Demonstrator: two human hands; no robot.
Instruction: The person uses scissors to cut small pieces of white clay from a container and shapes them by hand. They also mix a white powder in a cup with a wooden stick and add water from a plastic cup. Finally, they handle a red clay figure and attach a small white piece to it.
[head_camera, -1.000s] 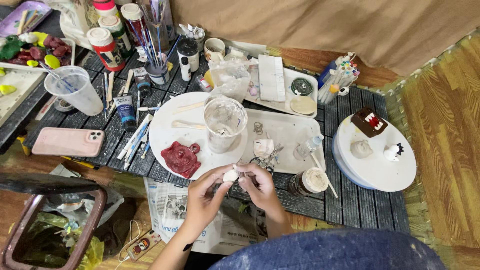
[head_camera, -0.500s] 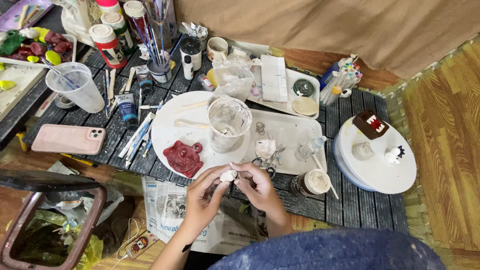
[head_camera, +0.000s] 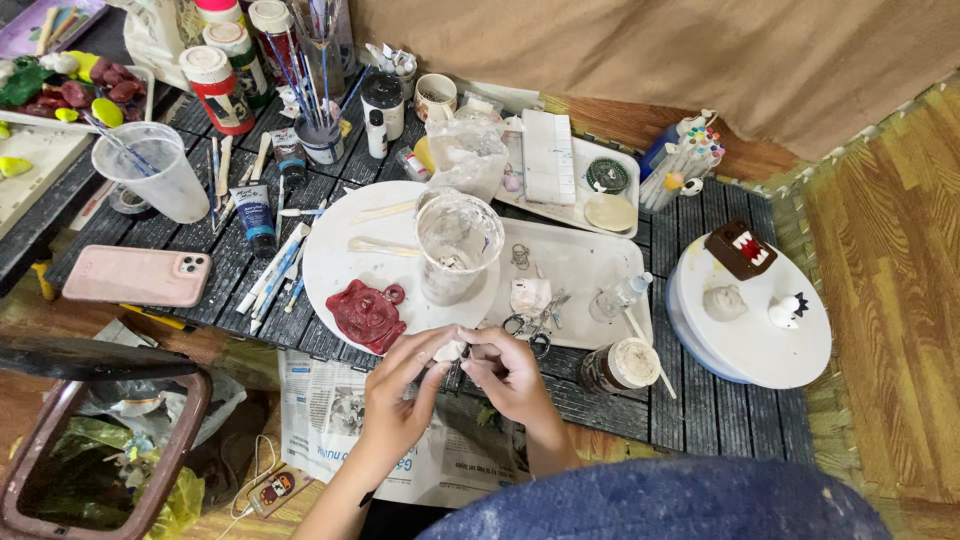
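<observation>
Both hands — left hand (head_camera: 400, 385), right hand (head_camera: 510, 370) — pinch a small white clay lump (head_camera: 451, 349) together above the desk (head_camera: 700, 400), beside a red clay face (head_camera: 366, 313).

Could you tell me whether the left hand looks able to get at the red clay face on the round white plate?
Probably yes: the red clay face lies just beyond the left hand with nothing between, though both hands currently pinch a small white clay lump.

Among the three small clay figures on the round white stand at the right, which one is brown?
The block-shaped figure at the back of the round white stand, with a red mouth and white teeth. The other two figures are pale or white.
</observation>
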